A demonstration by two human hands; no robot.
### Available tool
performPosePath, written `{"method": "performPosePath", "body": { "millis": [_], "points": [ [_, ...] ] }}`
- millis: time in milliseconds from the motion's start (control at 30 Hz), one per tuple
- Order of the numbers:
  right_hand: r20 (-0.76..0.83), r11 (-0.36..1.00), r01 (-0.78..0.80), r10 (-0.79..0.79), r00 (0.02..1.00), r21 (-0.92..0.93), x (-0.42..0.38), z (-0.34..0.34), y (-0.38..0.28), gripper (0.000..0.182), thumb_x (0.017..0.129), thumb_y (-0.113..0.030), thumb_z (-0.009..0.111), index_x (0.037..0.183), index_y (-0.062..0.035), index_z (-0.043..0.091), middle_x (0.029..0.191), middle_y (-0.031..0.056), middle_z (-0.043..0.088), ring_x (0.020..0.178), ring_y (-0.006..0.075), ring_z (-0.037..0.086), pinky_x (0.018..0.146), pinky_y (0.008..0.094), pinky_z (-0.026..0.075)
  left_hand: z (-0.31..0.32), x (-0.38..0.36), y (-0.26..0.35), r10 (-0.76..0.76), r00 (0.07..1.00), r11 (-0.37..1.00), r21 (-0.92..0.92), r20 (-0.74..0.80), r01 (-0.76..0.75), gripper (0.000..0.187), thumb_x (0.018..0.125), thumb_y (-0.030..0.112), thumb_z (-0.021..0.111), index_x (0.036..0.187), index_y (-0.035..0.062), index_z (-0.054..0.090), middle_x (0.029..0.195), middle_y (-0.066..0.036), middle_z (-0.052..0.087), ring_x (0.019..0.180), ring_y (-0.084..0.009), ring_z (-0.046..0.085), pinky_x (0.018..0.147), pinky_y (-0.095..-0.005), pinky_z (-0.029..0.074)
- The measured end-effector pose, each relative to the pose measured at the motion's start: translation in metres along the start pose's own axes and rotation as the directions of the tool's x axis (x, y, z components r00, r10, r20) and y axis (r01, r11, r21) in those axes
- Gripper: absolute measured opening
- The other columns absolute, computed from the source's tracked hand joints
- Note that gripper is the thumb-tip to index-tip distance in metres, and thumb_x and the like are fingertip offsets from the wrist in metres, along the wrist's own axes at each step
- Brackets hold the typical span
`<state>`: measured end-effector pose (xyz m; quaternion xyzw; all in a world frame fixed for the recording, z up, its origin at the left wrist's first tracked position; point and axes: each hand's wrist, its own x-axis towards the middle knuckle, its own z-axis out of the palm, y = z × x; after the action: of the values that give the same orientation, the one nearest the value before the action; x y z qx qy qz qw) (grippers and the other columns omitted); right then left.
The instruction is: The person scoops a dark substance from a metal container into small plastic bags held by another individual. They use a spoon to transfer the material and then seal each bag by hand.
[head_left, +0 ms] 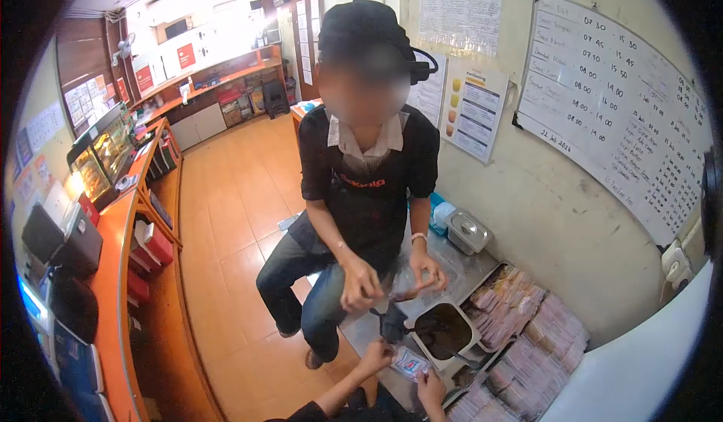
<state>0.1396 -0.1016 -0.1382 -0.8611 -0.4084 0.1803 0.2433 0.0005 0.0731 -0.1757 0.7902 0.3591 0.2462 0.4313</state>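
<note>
The left hand (375, 359), fingers drawn nearly together, seemed to pinch the left edge of a small printed packet (411, 363). The right hand (431, 389) was mostly closed, thumb and fingers on the packet's lower right side. Held from two sides, it probably stayed taut and level; it hung low between the hands, just beside the sauce tub (443, 331).

Opposite, a co-worker (361, 173) sat with both hands bent over the near side; what those fingers held was too blurred to tell. The tub perhaps stood there to be within reach of both people, a ladle (465, 360) leaning out over its rim. Right of it, filled packets (532, 328) lay packed in rows, likely to save space.

Beneath was a grey metal surface, with crumpled clear plastic (449, 265) and a lidded steel pan (468, 230) near the wall. Leftmost ran an orange counter (111, 286), then a tiled floor (226, 188), a poster (473, 109) and a whiteboard (610, 105).
</note>
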Motion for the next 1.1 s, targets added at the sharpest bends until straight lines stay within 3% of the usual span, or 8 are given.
{"method": "performPosePath", "body": {
  "millis": [300,400,467,533,600,667,700,1100],
  "points": [
    [-0.016,0.995,-0.076,0.075,0.997,-0.06,0.001,-0.001,-0.009,0.037,0.089,-0.04,0.055,0.087,-0.0036,0.059,0.08,0.0201,0.066,0.076,0.0427,0.063,0.069,0.0537,0.047,-0.018,-0.013,0.005,-0.057,0.975,0.998,-0.041,-0.217,0.049,0.018,0.082,0.017,0.065,0.081,-0.0008,0.066,0.097,-0.016,0.064,0.079,-0.0255,0.065,0.068,-0.0331,0.049],
    [0.055,0.983,-0.084,0.094,0.994,-0.161,-0.008,-0.031,-0.034,0.039,0.09,-0.04,0.054,0.087,-0.002,0.06,0.078,0.0194,0.066,0.074,0.0402,0.064,0.067,0.0511,0.048,-0.03,-0.026,0.015,-0.387,0.919,0.831,-0.461,-0.078,0.311,0.021,0.094,0.02,0.055,0.091,0.0,0.061,0.104,-0.014,0.064,0.082,-0.0241,0.066,0.071,-0.0332,0.051],
    [0.086,0.968,-0.076,0.1,0.991,-0.24,-0.011,-0.043,-0.05,0.039,0.09,-0.039,0.055,0.088,-0.0011,0.06,0.076,0.0187,0.066,0.072,0.0378,0.065,0.065,0.0482,0.049,-0.044,-0.033,0.028,-0.474,0.865,0.332,-0.875,0.167,0.352,0.028,0.098,0.024,0.049,0.109,-0.0012,0.054,0.1,-0.015,0.063,0.088,-0.0252,0.064,0.081,-0.0376,0.053],
    [0.042,0.986,0.074,-0.081,0.996,0.148,-0.02,-0.041,-0.051,0.039,0.085,-0.033,0.063,0.102,0.0018,0.064,0.094,0.0233,0.064,0.086,0.0394,0.061,0.073,0.0452,0.049,-0.04,-0.048,0.016,-0.444,0.869,0.346,-0.853,0.218,0.391,0.029,0.1,0.024,0.045,0.118,0.0027,0.049,0.103,-0.014,0.062,0.091,-0.0266,0.065,0.085,-0.0414,0.053],
    [0.129,0.986,0.104,-0.121,0.984,0.13,-0.018,-0.02,-0.044,0.039,0.086,-0.035,0.064,0.096,0.0024,0.065,0.089,0.02,0.065,0.083,0.038,0.062,0.071,0.0411,0.049,-0.037,-0.062,0.018,-0.5,0.833,0.325,-0.84,0.238,0.435,0.028,0.1,0.024,0.045,0.12,0.0048,0.049,0.105,-0.013,0.061,0.096,-0.0271,0.064,0.086,-0.0421,0.053],
    [-0.107,0.828,0.299,-0.283,0.953,0.474,-0.023,-0.005,-0.055,0.035,0.087,-0.033,0.063,0.085,0.002,0.066,0.078,0.0172,0.065,0.073,0.0352,0.063,0.067,0.0375,0.049,-0.05,-0.073,0.05,-0.524,0.796,0.329,-0.79,0.304,0.518,0.029,0.099,0.023,0.047,0.123,0.0064,0.048,0.105,-0.012,0.06,0.094,-0.0275,0.065,0.085,-0.0423,0.054],
    [0.269,0.843,0.032,-0.207,0.94,0.537,-0.014,-0.016,-0.065,0.034,0.092,-0.034,0.057,0.087,0.0004,0.059,0.071,0.0158,0.065,0.067,0.0288,0.066,0.061,0.039,0.05,-0.051,-0.078,0.058,-0.511,0.796,0.307,-0.796,0.324,0.522,0.028,0.099,0.022,0.048,0.122,0.0061,0.048,0.105,-0.012,0.06,0.091,-0.0268,0.066,0.083,-0.042,0.055],
    [0.148,0.793,0.054,-0.181,0.972,0.607,-0.011,-0.005,-0.042,0.014,0.086,-0.013,0.067,0.09,0.0003,0.065,0.075,0.0088,0.068,0.067,0.0139,0.065,0.061,0.0272,0.051,-0.024,-0.073,0.021,-0.488,0.821,0.404,-0.758,0.296,0.513,0.022,0.096,0.021,0.053,0.101,-0.0003,0.056,0.088,-0.01,0.063,0.073,-0.0219,0.065,0.067,-0.036,0.058]
  ]
}}
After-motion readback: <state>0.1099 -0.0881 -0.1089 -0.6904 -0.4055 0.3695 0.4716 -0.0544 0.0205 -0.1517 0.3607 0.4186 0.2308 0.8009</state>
